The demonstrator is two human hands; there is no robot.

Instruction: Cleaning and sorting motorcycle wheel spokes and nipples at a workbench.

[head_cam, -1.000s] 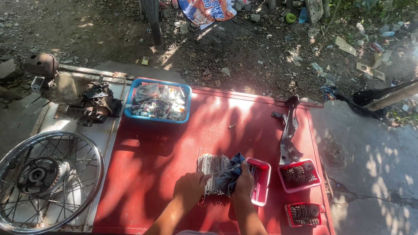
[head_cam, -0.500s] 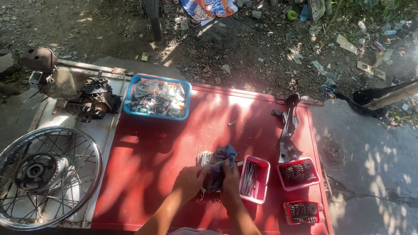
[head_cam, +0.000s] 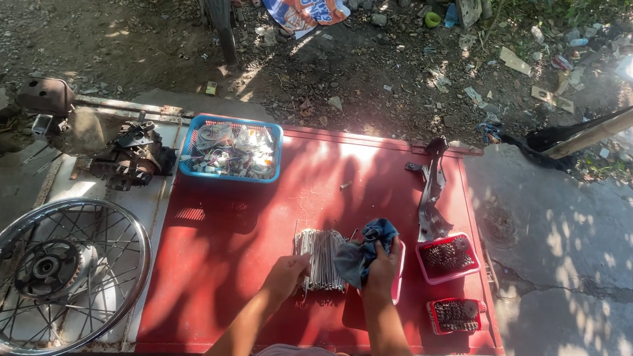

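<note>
A bundle of thin metal spokes [head_cam: 319, 256] lies on a red metal sheet [head_cam: 239, 268]. My left hand [head_cam: 286, 274] rests on the near end of the bundle, fingers curled onto the spokes. My right hand [head_cam: 382, 267] grips a dark blue rag [head_cam: 365, 250] just right of the spokes. Under that hand sits a red tray [head_cam: 399, 276], mostly hidden by hand and rag.
A blue basket of small parts [head_cam: 232, 150] stands at the sheet's back left. Two red trays of dark small parts [head_cam: 447, 257] [head_cam: 457, 315] and a metal bracket [head_cam: 432, 188] are at the right. A spoked wheel [head_cam: 51, 272] and engine parts [head_cam: 126, 157] lie left. Dirt and litter lie beyond.
My left hand slid left onto the near end of the spoke bundle. My right hand with the rag stays over the red tray, and more of the spokes show.
</note>
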